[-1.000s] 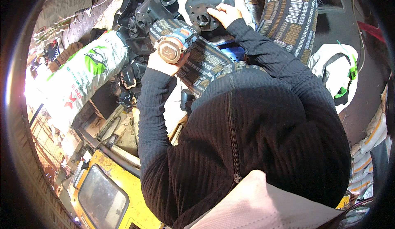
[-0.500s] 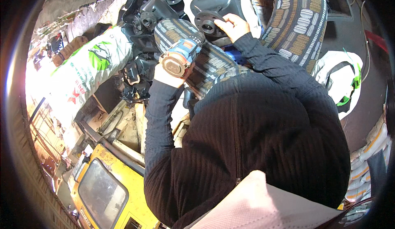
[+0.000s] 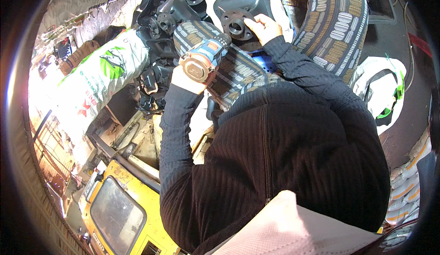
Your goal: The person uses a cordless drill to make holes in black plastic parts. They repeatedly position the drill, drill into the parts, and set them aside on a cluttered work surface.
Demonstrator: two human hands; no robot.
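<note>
- Pinching the rim of a black flange (image 3: 236, 18), the right hand (image 3: 268, 29) holds it before a black housing (image 3: 246, 1).
- Its face shows fuller than half a second ago; its holes seem better exposed.
- Left hand (image 3: 187, 80) grasps a blue-and-tan power drill (image 3: 209, 53), which points toward the flange.

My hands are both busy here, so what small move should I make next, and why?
Perhaps line up the drill with a rim hole on the black flange: your left hand holds the drill with its nose beside the flange, while your right hand is at the flange's right edge.
</note>
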